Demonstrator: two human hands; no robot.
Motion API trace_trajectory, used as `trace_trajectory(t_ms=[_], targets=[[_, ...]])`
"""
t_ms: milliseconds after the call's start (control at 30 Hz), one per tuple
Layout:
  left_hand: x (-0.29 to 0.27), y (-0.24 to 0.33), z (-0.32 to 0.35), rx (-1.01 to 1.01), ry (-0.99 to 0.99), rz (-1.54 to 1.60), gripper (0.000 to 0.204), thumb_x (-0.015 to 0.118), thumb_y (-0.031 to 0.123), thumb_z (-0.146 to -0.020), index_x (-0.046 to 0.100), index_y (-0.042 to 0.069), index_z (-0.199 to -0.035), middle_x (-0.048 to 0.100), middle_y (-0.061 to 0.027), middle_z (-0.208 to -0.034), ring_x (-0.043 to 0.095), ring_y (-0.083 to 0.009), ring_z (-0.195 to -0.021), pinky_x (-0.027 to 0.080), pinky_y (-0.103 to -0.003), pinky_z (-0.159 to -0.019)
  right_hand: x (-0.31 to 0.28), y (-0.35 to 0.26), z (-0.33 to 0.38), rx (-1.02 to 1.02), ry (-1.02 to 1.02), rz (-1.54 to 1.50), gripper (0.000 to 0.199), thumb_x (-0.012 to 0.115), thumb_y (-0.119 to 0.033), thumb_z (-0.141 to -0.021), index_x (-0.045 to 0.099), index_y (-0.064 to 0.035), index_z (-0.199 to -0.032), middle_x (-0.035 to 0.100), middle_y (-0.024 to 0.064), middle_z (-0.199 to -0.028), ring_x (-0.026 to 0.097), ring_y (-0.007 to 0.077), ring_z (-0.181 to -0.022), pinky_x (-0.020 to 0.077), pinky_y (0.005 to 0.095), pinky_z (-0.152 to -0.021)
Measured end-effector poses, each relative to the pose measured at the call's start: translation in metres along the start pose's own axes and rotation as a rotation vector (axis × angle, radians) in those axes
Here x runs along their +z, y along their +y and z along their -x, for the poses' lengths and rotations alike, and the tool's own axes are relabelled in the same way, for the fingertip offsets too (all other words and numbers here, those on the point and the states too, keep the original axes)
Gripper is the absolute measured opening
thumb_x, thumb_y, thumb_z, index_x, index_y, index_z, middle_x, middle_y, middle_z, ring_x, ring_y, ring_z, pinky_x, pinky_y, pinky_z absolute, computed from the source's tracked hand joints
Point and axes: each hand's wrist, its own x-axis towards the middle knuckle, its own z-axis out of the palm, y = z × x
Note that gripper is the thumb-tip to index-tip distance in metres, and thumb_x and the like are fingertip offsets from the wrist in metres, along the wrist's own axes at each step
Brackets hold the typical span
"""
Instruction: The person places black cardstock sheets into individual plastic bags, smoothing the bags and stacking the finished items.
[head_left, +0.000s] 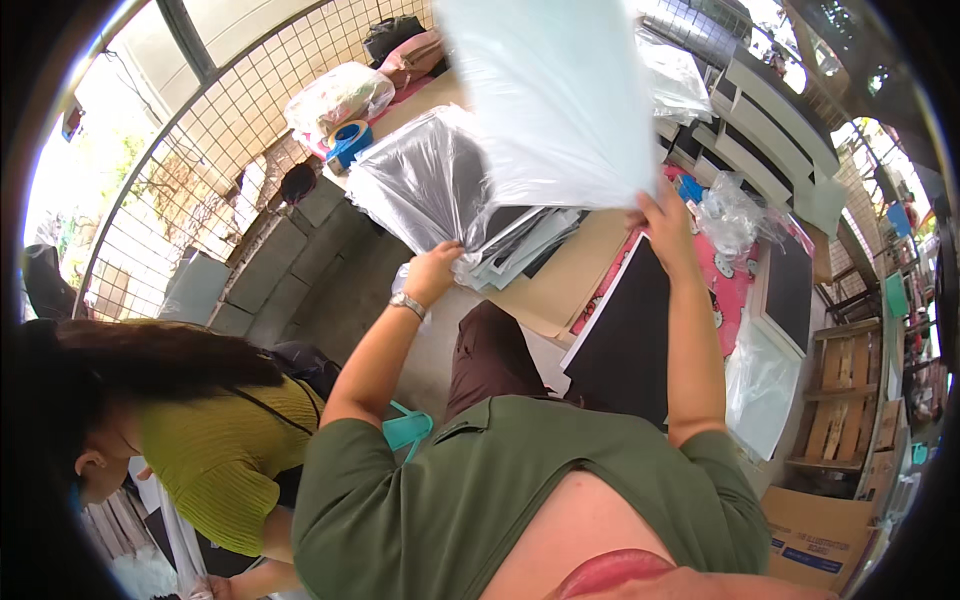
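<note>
My right hand (667,228) pinches the lower right corner of a large whitish sheet in glossy clear plastic (560,100), raised above the table and slightly blurred. My left hand (435,272), a watch on its wrist, is closed on the gathered near corner of clear plastic sleeves (410,180), whose creases fan out from the fingers. Beside that hand lie several grey and black boards (530,250), overlapping unevenly on brown cardboard (545,305). Below my right hand a black board with a white edge (630,330) leans at the table's near side.
A blue tape dispenser (348,145) sits at the far left. Crumpled plastic (735,215) lies on pink printed cloth (715,268) at right, near stacked boards (770,125). A co-worker in a yellow-green top (205,440) bends at lower left, near a teal stool (405,430). A carton (815,530) stands lower right.
</note>
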Motion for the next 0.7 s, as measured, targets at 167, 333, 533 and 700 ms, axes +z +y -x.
trace_trajectory(t_ms=[167,333,533,700], targets=[[0.023,0.016,0.019,-0.018,0.228,0.045,0.030,0.055,0.002,-0.068,0.065,0.011,-0.095,0.060,-0.0006,-0.107,0.062,-0.0267,-0.078,0.051,-0.035,-0.070,0.102,0.040,-0.079,0.304,-0.291,-0.301,0.041,0.054,-0.013,-0.087,0.041,0.0037,-0.122,0.059,0.0118,-0.071,0.055,0.0149,-0.049,0.0503,0.0268,-0.050],[0.022,0.037,0.041,-0.026,0.238,0.094,0.024,0.059,0.004,-0.069,0.064,0.007,-0.091,0.061,-0.0045,-0.100,0.062,-0.0272,-0.078,0.050,-0.035,-0.068,0.152,0.125,-0.093,0.581,-0.419,-0.193,0.046,0.054,-0.013,-0.088,0.037,0.0032,-0.128,0.058,0.0111,-0.070,0.054,0.0150,-0.047,0.0511,0.0286,-0.050],[-0.006,0.101,0.062,-0.147,0.253,0.855,0.028,0.051,0.020,-0.089,0.051,0.002,-0.111,0.059,-0.0053,-0.094,0.053,-0.0150,-0.067,0.044,-0.025,-0.062,0.143,0.138,-0.067,0.409,-0.207,-0.133,0.057,0.061,-0.029,-0.084,0.039,-0.0012,-0.128,0.058,0.0157,-0.093,0.060,0.0197,-0.074,0.0513,0.0330,-0.067],[-0.031,0.132,0.023,0.013,0.149,1.489,0.045,0.045,0.017,-0.093,0.029,0.002,-0.133,0.049,-0.0077,-0.116,0.048,-0.0131,-0.094,0.040,-0.026,-0.085,0.103,0.058,0.030,0.166,-0.645,-0.518,0.077,0.066,-0.036,-0.080,0.025,-0.0070,-0.138,0.047,0.0123,-0.123,0.052,0.0191,-0.103,0.0439,0.0327,-0.086]])
